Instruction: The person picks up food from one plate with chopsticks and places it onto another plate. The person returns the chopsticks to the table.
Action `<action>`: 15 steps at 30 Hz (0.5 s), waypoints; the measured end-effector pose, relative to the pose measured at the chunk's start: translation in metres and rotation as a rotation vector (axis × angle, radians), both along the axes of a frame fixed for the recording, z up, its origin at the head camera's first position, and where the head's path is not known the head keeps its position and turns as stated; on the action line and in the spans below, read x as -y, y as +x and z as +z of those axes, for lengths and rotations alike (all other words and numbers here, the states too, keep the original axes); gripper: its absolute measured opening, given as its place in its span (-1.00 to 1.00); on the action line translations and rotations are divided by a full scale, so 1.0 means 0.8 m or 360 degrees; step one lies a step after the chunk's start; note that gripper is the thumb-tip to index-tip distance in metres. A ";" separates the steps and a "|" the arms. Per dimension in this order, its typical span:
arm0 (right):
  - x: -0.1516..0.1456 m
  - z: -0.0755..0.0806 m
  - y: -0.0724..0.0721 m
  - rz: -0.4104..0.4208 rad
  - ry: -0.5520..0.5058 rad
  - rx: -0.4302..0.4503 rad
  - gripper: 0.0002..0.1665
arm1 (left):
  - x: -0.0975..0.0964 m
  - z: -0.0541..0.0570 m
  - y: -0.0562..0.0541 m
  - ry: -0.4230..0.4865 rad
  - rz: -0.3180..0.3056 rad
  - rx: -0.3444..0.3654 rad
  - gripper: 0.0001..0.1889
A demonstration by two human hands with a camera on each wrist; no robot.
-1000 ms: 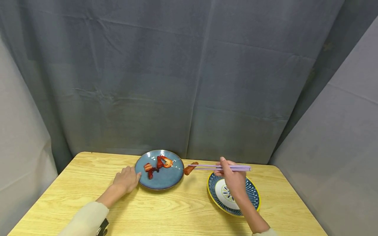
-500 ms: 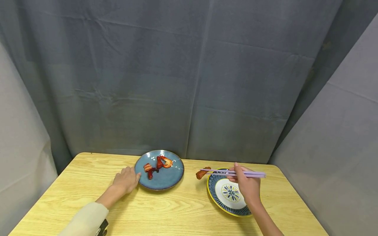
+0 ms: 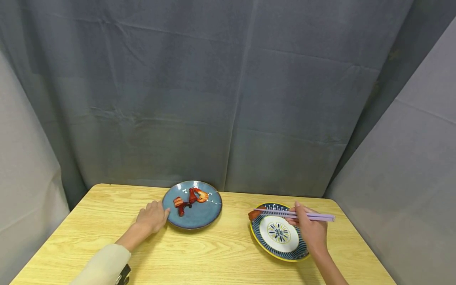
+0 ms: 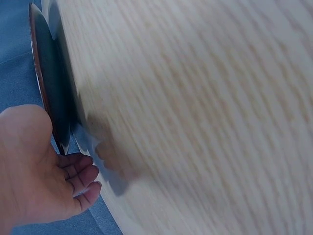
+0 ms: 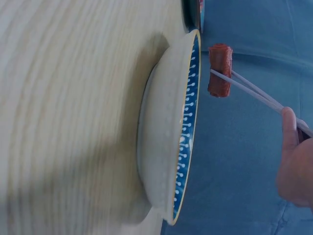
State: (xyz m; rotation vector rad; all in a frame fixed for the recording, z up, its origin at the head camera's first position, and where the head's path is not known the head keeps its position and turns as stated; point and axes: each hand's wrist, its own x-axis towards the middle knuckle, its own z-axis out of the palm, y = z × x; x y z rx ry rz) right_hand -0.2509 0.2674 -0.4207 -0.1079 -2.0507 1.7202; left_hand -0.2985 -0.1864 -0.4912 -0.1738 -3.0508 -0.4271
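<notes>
My right hand [image 3: 311,231] holds a pair of lilac chopsticks [image 3: 318,217]. Their tips pinch a reddish-brown, stubby piece of food [image 5: 220,71], raised above the bowl's rim in the right wrist view. In the head view that piece overlaps the left rim of a yellow-edged, blue-and-white patterned bowl [image 3: 268,243]. At the left, my left hand [image 3: 152,217] grips the edge of a blue plate [image 3: 203,220], thumb at the rim and fingers curled under it in the left wrist view. On the plate lie a shrimp [image 3: 203,196], a red piece [image 3: 192,196], a striped piece [image 3: 178,202] and a dark piece [image 3: 182,209].
Both dishes stand on a light wooden table [image 3: 199,257], near its back edge. A grey curtain [image 3: 178,99] hangs right behind the table, with pale cloth [image 3: 402,178] at the right and more at the left.
My right hand has moved right and slightly down, carrying the chopsticks and the pinched food from beside the plate to the bowl's left rim. My left hand and the plate stay put.
</notes>
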 end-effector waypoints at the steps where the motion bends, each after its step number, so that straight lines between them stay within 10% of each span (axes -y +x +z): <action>1: 0.001 0.003 0.004 -0.0009 0.0007 0.0016 -0.58 | 0.000 0.000 0.000 0.0003 0.0000 0.0004 -0.58; 15: -0.020 -0.012 0.007 -0.0068 0.0111 0.0055 -0.46 | 0.000 -0.002 -0.002 -0.0010 0.0002 0.0002 -0.57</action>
